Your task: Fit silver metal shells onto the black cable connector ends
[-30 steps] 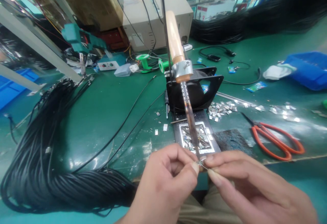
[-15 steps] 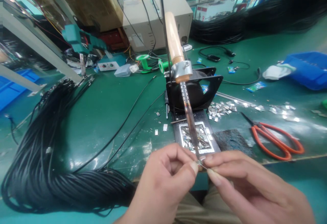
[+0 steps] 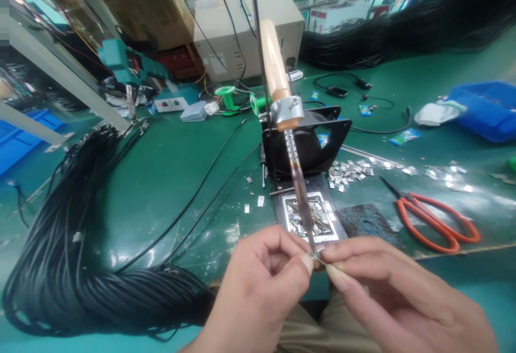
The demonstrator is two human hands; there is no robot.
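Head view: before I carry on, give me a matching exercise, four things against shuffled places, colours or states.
1. Scissors
2. Soldering iron
3. Nearer cable bundle
4. Square tray

A. White rim, small metal pieces inside
B. On the left of the bench
C. Orange handles
D. Clamped, tip pointing down

Pairs: 1-C, 2-D, 3-B, 4-A

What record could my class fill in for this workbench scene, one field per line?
Left hand: fingertips pinched near the iron's tip; grip contents unclear
Right hand: pinching a thin strand
Iron: wooden handle, clamped, tip pointing down between the hands
Fan: black, behind the iron's shaft
Tray: pale rim, small pieces inside
Scissors: orange handles, lying right of the tray
Cable bundle: black, looped at the left
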